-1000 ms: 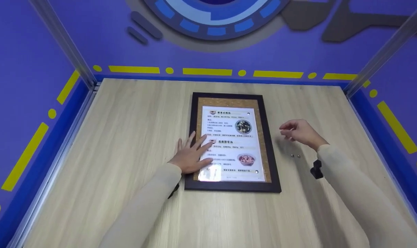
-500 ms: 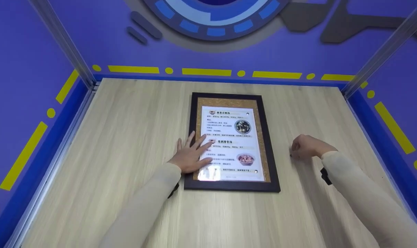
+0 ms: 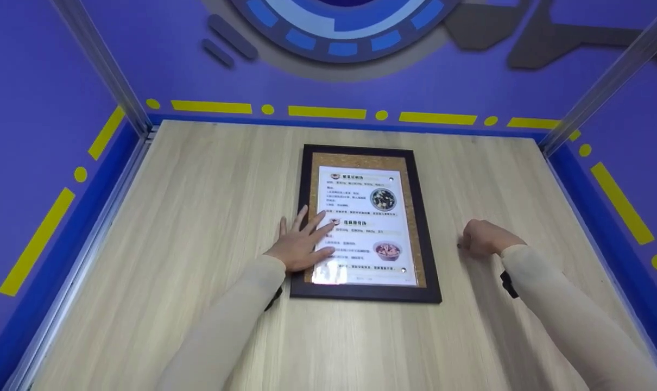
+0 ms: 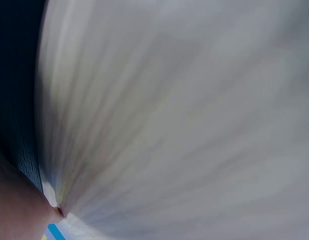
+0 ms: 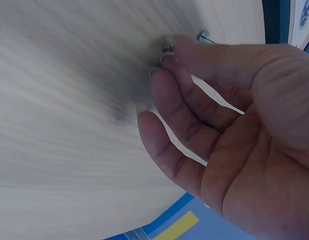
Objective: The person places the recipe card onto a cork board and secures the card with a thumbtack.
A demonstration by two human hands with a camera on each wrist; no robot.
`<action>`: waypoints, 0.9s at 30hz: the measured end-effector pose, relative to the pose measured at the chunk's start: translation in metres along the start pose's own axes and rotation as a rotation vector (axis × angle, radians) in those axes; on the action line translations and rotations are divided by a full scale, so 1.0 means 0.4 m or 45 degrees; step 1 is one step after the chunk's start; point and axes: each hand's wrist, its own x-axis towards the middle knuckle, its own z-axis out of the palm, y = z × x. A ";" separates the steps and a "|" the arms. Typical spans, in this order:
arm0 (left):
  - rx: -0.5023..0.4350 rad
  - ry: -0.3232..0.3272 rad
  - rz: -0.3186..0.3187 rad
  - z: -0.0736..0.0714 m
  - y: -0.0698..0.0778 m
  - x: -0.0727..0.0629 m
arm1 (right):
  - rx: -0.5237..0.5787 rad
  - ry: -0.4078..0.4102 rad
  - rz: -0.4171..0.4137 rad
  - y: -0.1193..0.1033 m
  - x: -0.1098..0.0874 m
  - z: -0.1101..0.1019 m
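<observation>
A dark-framed cork board (image 3: pixel 365 293) lies on the table with a printed recipe sheet (image 3: pixel 361 231) on it. Tacks (image 3: pixel 403 270) show at the sheet's upper right and lower right corners. My left hand (image 3: pixel 298 248) rests on the board's left side, fingers spread over frame and sheet. To the right of the board, my right hand (image 3: pixel 486 239) is down at the tabletop. In the right wrist view, its thumb and forefinger pinch a metal thumbtack (image 5: pixel 167 48), partly hidden by the fingertips. Close by, a second thumbtack (image 5: pixel 203 36) lies on the wood with its pin showing.
The light wooden table (image 3: pixel 220 179) is bounded by blue-purple panels (image 3: pixel 361 89) at the back and both sides. Metal posts (image 3: pixel 103 65) stand in the rear corners. Mostly blurred table surface fills the left wrist view.
From above and left of the two loose thumbtacks, my right hand has come down onto them and its fingers have closed on one. My left hand stays in place on the board.
</observation>
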 end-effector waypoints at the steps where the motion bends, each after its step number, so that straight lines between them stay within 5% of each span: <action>1: -0.001 0.003 -0.001 0.000 0.000 0.000 | 0.004 0.003 -0.002 0.001 0.000 0.002; 27: -0.012 0.024 0.012 0.003 0.000 0.000 | 0.120 0.046 -0.018 0.005 -0.001 -0.007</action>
